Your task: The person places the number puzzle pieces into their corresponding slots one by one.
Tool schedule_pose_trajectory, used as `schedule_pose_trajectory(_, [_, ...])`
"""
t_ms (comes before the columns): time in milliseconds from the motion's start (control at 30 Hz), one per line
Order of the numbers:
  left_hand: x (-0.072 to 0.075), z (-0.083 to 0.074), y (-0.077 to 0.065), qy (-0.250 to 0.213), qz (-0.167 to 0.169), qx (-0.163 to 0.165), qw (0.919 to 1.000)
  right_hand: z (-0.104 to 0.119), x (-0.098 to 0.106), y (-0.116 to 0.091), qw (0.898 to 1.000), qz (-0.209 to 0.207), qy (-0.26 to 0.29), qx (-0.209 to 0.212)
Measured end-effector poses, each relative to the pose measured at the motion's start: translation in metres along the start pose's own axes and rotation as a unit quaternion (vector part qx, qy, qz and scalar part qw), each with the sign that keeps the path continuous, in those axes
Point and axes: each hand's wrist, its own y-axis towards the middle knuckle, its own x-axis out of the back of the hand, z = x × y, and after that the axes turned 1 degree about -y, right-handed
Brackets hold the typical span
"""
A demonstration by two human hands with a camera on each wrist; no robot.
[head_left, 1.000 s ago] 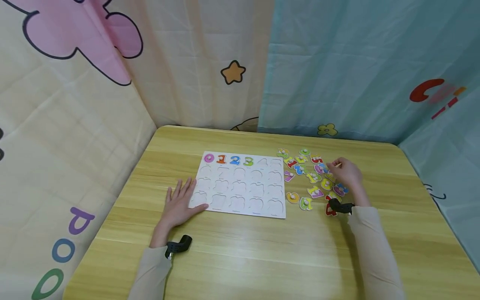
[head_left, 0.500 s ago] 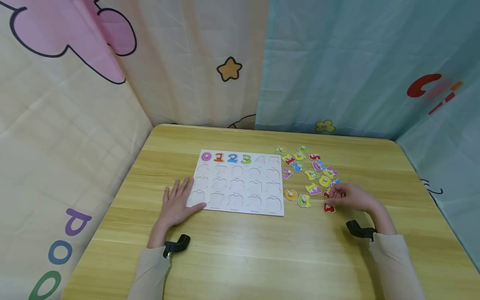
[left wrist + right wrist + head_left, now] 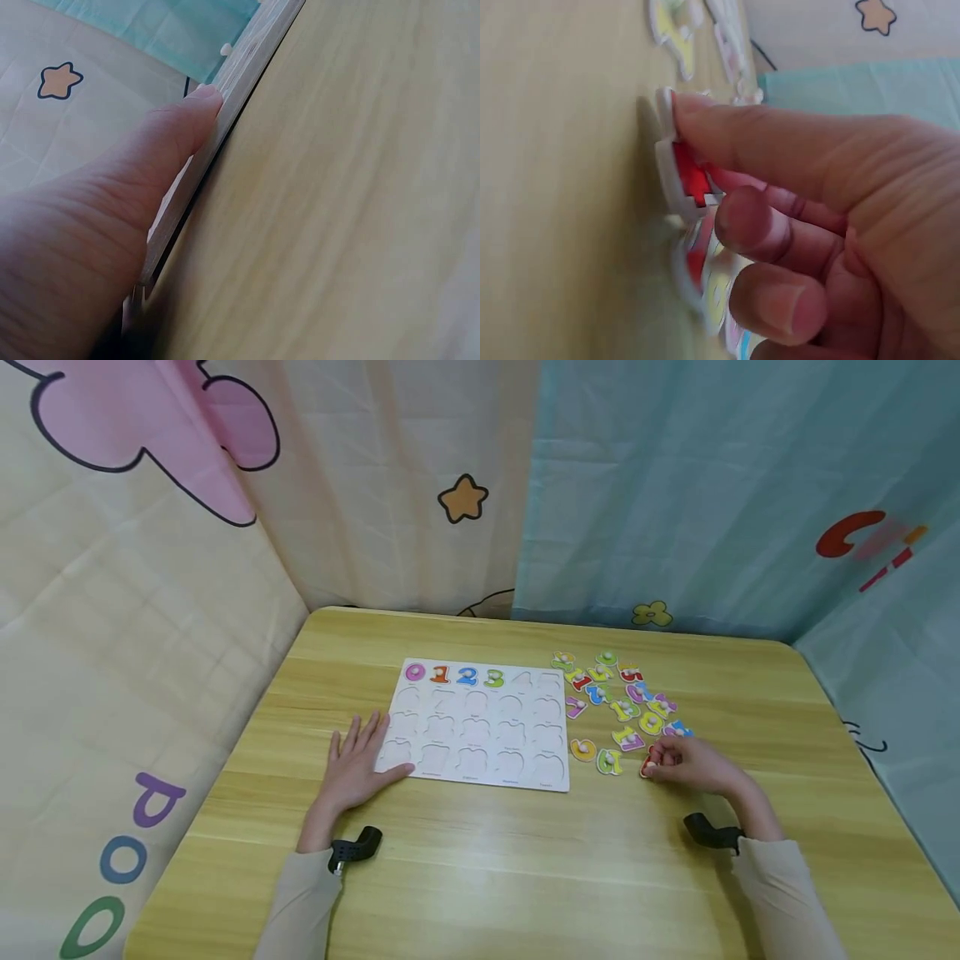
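Observation:
A white number puzzle board (image 3: 525, 727) lies on the table. Its back row holds the colourful pieces 0, 1, 2 and 3. My left hand (image 3: 358, 768) rests flat at the board's left front corner with fingers spread; in the left wrist view the thumb (image 3: 150, 157) lies along the board's edge. At the near side of a loose heap of pieces, my right hand (image 3: 697, 766) pinches a red number piece (image 3: 691, 174) between thumb and fingers. In the right wrist view the piece stands tilted, its numeral partly hidden by the thumb.
Loose number pieces (image 3: 651, 722) spread to the right of the board, several of them overlapping. An orange piece (image 3: 582, 750) and a green one (image 3: 609, 762) lie near the board's right edge. Printed curtains (image 3: 660, 485) hang behind the wooden table (image 3: 480, 877).
My right hand has come from the back of the heap to its near side and taken hold of the red number piece, shifting it slightly left. The left hand stays on the board.

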Motion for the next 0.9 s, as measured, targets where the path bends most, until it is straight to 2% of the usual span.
schedule_pose_trajectory(100, [0.000,0.000,-0.001,-0.002,-0.001,0.000,1.0000,0.010,-0.002,0.012,1.000,-0.004,0.019,0.005])
schedule_pose_trajectory(233, [0.001,-0.001,-0.002,-0.008,-0.002,0.001,1.0000,0.024,-0.009,0.044,0.999,-0.015,0.030,0.015])
schedule_pose_trajectory(467, [0.002,-0.002,-0.002,-0.001,0.000,0.003,1.0000,0.063,-0.030,0.119,0.995,-0.094,-0.043,-0.017])
schedule_pose_trajectory(633, [0.000,-0.004,-0.004,-0.002,-0.005,0.000,1.0000,0.088,-0.044,0.168,0.988,-0.111,-0.095,-0.049])
schedule_pose_trajectory(767, [0.000,-0.005,-0.004,-0.006,-0.009,-0.002,0.9999,0.100,-0.050,0.192,0.983,-0.114,-0.112,-0.086])
schedule_pose_trajectory(900, [0.002,-0.004,-0.004,-0.005,-0.013,-0.002,0.9999,0.107,-0.054,0.203,0.982,-0.118,-0.103,-0.105])
